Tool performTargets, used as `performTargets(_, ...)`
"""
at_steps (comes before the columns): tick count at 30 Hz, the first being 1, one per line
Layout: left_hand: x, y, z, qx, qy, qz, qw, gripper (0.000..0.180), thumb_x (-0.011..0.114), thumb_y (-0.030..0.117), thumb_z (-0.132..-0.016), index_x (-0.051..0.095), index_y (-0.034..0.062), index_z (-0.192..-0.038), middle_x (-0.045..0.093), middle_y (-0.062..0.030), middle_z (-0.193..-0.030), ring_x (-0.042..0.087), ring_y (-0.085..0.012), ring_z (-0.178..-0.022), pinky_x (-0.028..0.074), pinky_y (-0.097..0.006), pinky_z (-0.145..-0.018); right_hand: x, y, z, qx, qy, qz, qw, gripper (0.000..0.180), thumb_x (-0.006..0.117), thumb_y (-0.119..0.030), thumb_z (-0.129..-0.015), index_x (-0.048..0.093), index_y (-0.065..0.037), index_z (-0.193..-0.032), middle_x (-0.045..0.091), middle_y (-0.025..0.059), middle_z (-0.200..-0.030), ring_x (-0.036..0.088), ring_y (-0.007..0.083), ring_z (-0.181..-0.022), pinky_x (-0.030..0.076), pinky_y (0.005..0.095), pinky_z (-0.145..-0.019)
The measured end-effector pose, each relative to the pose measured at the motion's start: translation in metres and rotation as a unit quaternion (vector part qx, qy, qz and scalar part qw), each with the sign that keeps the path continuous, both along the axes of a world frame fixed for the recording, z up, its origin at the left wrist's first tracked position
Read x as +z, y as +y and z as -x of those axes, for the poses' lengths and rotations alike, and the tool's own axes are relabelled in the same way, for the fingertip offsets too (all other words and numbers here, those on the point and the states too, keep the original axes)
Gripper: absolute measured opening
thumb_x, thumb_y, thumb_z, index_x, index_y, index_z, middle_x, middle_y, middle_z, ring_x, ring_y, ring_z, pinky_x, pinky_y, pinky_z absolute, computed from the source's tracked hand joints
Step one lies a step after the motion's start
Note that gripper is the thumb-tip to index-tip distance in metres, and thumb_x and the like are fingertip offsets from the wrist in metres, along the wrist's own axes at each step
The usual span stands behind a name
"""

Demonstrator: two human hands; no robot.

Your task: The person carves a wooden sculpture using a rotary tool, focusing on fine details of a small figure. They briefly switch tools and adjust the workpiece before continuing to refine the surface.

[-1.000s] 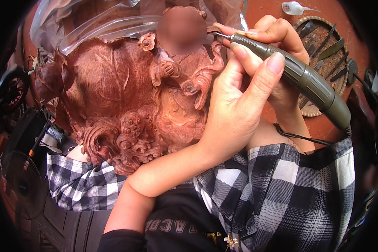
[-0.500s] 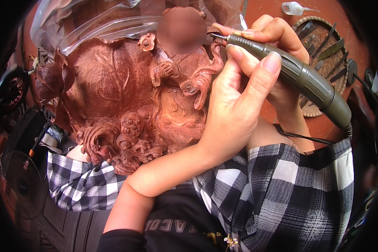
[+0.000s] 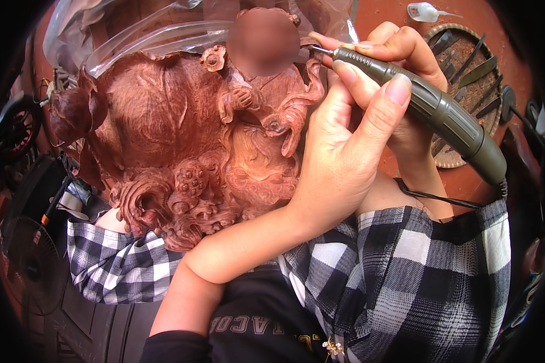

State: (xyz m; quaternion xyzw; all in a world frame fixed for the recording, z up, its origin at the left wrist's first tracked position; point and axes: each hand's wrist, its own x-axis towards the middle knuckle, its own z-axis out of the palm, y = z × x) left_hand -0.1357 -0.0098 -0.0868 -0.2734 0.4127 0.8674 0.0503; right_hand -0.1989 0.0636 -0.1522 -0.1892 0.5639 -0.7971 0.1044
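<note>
A reddish-brown wood carving with a figure, flowing cloth and curled scrollwork leans across my lap. My right hand is closed round a dark green rotary carving tool, fingers bent over its front part. From the lower left my left forearm crosses over, and my left hand steadies the same tool, its thumb and a fingertip against the grip. The thin metal bit points left at the carving's upper right edge, beside the figure's head. Whether it touches the wood is hard to make out.
Clear plastic sheeting lies behind the carving. At the right, a round woven tray holds several dark flat tools and wood dust. A small white bottle with a thin nozzle lies beyond it. A dark fan stands at the left.
Both hands and the front of the carving tool have shifted slightly right, the bit drawing back a little along the carving's edge. Both grips stay the same.
</note>
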Motion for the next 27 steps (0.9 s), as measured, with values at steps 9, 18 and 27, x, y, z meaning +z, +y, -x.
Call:
performTargets(9,0.0010,0.0011,-0.0018,-0.012,-0.002,0.008,1.000,0.023,0.051,0.031,-0.102,0.054,0.0106,-0.111,0.052,0.0070,-0.093,0.043,-0.0003,-0.078,0.035,-0.019,-0.069,0.0010,0.0025,0.0006,0.010,-0.008,0.008,1.000,0.020,0.064,0.014,-0.080,0.055,-0.001,-0.090,0.052,0.0069,-0.084,0.060,0.0151,-0.082,0.054,0.0484,-0.096)
performTargets(18,0.0005,0.0004,-0.0011,-0.001,0.015,0.000,1.000,0.024,0.049,0.031,-0.103,0.052,0.0101,-0.113,0.052,0.0064,-0.095,0.041,-0.0004,-0.080,0.035,-0.020,-0.072,-0.0011,0.0006,0.0026,0.018,0.008,0.011,1.000,0.020,0.064,0.014,-0.080,0.056,0.000,-0.091,0.053,0.0072,-0.085,0.061,0.0151,-0.083,0.053,0.0485,-0.097)
performTargets(27,-0.0006,0.0017,-0.0005,-0.001,0.014,-0.003,1.000,0.025,0.050,0.032,-0.103,0.053,0.0105,-0.114,0.051,0.0075,-0.094,0.042,0.0000,-0.079,0.036,-0.020,-0.071,0.0012,0.0014,0.0014,0.000,0.008,-0.004,1.000,0.017,0.066,0.010,-0.081,0.056,0.000,-0.091,0.056,0.0076,-0.084,0.065,0.0187,-0.085,0.056,0.0418,-0.092)
